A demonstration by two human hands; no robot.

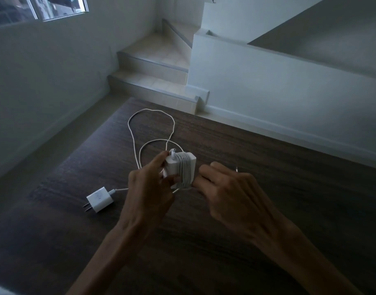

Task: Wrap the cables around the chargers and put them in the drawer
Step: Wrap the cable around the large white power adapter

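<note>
Head view: left hand (149, 188) grips wound charger (179, 168); right hand (225, 192) just beside it, grip unclear, fingertips hidden. Second charger (99, 199) lies left, its cable (151, 128) partly hidden.

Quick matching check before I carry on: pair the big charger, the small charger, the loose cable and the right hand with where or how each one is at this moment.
1 big charger
2 small charger
3 loose cable
4 right hand

A looped across the table
B lying flat, prongs showing, unwrapped
C held in the left hand, coils around it
D beside the coils, grip unclear

Pairs: 1-C, 2-B, 3-A, 4-D
</note>
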